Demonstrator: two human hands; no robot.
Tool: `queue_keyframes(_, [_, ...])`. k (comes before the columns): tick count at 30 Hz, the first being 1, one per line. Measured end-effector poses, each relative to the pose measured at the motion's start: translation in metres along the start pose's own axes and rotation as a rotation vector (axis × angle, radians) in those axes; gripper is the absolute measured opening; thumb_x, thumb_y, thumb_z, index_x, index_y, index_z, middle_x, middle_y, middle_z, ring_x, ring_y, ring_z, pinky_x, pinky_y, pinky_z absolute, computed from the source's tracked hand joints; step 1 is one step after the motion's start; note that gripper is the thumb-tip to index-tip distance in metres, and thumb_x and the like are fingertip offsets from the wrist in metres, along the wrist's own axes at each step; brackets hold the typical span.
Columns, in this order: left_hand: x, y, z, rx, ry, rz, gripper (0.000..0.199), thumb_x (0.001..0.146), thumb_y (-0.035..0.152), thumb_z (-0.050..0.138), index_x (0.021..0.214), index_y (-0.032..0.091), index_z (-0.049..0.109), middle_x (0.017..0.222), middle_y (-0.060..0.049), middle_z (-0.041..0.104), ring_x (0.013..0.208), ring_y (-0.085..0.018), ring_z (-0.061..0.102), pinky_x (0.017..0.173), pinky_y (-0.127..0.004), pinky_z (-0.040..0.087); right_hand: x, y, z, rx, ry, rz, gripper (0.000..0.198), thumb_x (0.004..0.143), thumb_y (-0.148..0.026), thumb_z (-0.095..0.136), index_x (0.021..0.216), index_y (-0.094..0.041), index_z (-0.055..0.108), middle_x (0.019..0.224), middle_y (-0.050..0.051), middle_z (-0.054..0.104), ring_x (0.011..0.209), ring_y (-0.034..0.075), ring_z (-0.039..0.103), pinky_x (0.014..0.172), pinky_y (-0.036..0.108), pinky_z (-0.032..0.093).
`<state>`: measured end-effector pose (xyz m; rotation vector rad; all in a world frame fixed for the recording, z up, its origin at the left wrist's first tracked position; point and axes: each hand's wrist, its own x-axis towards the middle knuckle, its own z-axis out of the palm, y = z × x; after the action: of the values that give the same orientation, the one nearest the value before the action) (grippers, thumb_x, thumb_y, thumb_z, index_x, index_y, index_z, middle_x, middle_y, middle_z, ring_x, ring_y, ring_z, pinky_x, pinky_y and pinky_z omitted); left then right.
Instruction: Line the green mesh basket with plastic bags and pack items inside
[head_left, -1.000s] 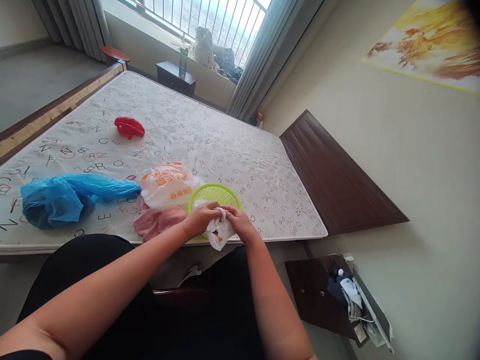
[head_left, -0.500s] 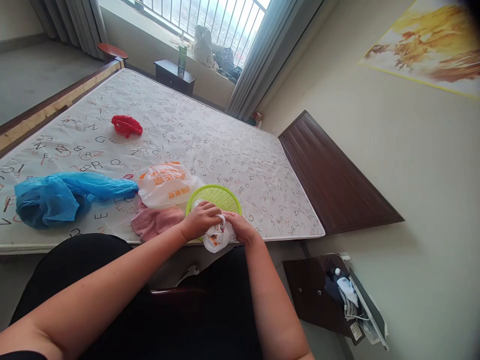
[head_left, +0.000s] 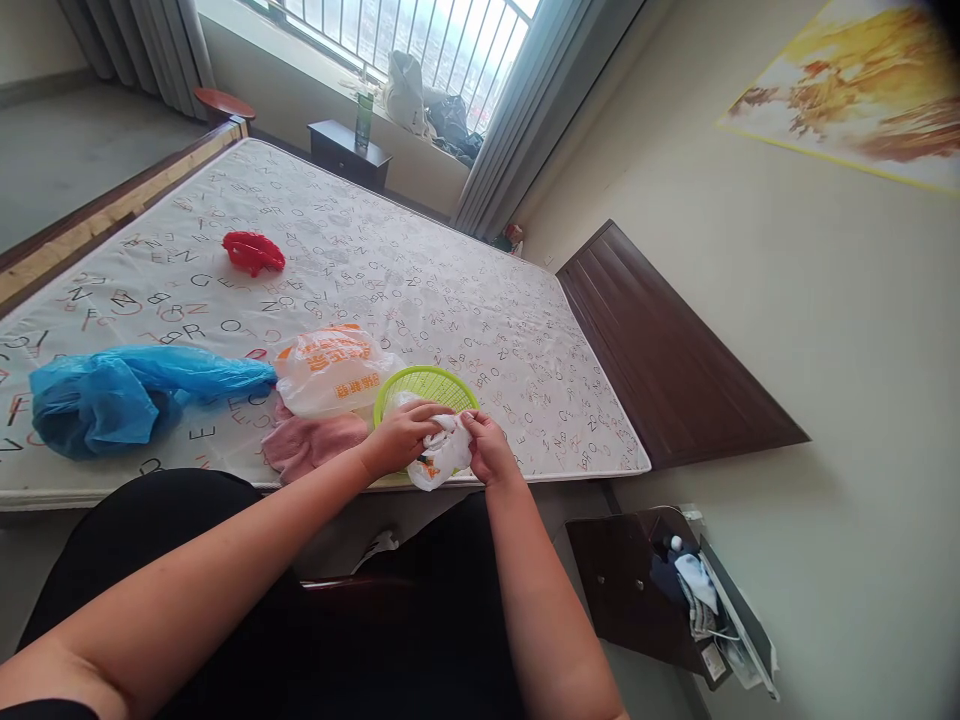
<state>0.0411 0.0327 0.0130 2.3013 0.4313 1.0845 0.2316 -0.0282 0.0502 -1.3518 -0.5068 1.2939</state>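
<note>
Both hands grip a small white plastic bag (head_left: 439, 458) with orange print, gathered between them. My left hand (head_left: 405, 435) has its fingers closed over the bag's left side. On the other side, the fingers of my right hand (head_left: 487, 445) pinch its edge. Under and behind the hands is a lime-green plastic basket (head_left: 435, 378), part of it hidden by them. To its left lies a larger white plastic bag (head_left: 330, 370) with orange lettering, and below that a crumpled pink cloth (head_left: 311, 445).
A blue plastic bag (head_left: 97, 400) and a red bundled bag (head_left: 253, 252) lie on the letter-printed mattress (head_left: 480, 300). The dark headboard (head_left: 660, 350) stands at right. A nightstand (head_left: 615, 570) with clothes on it is at lower right. Another nightstand (head_left: 349, 150) is near the window.
My right hand has moved slightly up and right, and the small bag's top is pulled wider between my hands. The basket has shifted a little. Other things stay put.
</note>
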Motion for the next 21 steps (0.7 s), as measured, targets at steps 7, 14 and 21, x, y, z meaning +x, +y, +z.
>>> queue_keyframes(7, [-0.007,0.010,-0.011,-0.047,0.011,0.010,0.028,0.100,0.015,0.054,0.112,0.023,0.078,0.130,-0.009,0.073,0.131,-0.024,0.059,0.115,-0.044,0.046,0.026,-0.012,-0.032,0.126,0.321,-0.043,0.031,0.070,-0.025,0.086,0.085,-0.021,0.059,0.071,-0.004,0.066,0.056,0.009,0.059,0.055,0.021,0.051])
queue_keyframes(14, [-0.011,0.012,-0.020,-0.155,-0.104,-0.086,0.025,0.100,0.017,0.051,0.097,0.020,0.075,0.103,-0.009,0.077,0.121,-0.024,0.064,0.108,-0.041,0.048,0.050,-0.023,-0.068,0.053,0.488,-0.023,0.025,0.077,-0.022,0.082,0.083,-0.020,0.058,0.064,-0.006,0.061,0.051,0.007,0.054,0.049,0.017,0.048])
queue_keyframes(21, [-0.015,0.019,-0.058,-0.181,-0.298,-0.321,0.029,0.100,0.030,0.049,0.088,0.020,0.073,0.094,-0.005,0.073,0.092,-0.020,0.066,0.089,-0.029,0.050,0.064,-0.036,-0.099,0.020,0.596,-0.020,0.027,0.078,-0.020,0.082,0.078,-0.020,0.055,0.060,-0.007,0.059,0.047,0.006,0.053,0.047,0.016,0.047])
